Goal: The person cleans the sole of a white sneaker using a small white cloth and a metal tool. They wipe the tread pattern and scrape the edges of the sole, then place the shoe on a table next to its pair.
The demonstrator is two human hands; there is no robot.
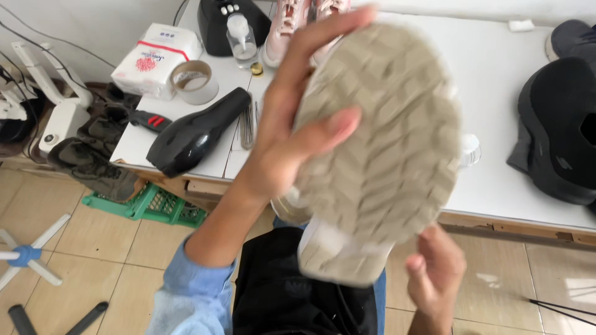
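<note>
The left hand [292, 118] is raised high, its forearm rising from a rolled blue sleeve, fingers stretched upward and thumb pressed across a pale tread, gripping the upturned shoe [379, 155] (sole toward the camera). The right hand [434, 273] sits low at the heel end, fingers curled, its grip hidden

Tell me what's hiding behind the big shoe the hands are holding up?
Behind the shoe you can see the white table, pink shoes and a bit of a clear container. The rest of the table behind it is covered.
</note>
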